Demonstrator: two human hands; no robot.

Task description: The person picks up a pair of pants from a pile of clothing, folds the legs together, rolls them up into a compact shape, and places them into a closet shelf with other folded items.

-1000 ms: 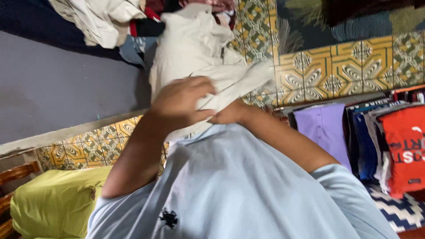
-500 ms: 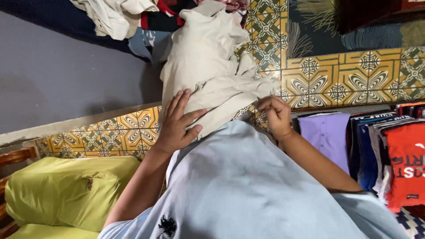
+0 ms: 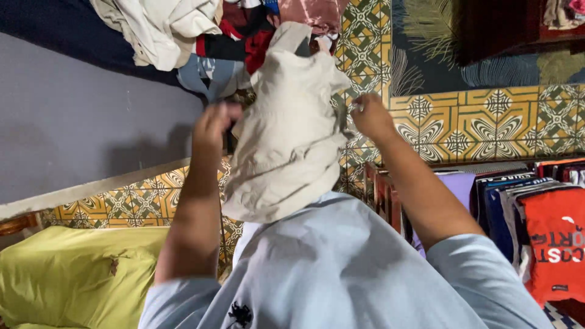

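A cream-coloured garment (image 3: 291,131) hangs crumpled in front of my chest, its lower end resting on my light blue shirt (image 3: 341,268). My left hand (image 3: 214,125) grips its left edge with the fingers closed. On the other side, my right hand (image 3: 368,114) pinches the garment's right edge at about the same height. Both arms are raised and spread apart, with the cloth stretched loosely between them.
A heap of mixed clothes (image 3: 183,30) lies at the top against a grey wall (image 3: 79,116). Patterned yellow and green tiles (image 3: 481,119) cover the floor. Folded shirts, purple, blue and orange (image 3: 557,234), stand in a row at right. A lime green cushion (image 3: 67,280) sits lower left.
Both hands have risen and moved apart, lifting the cream garment. My left hand went from lying flat on the cloth to gripping its edge. The view shifted slightly.
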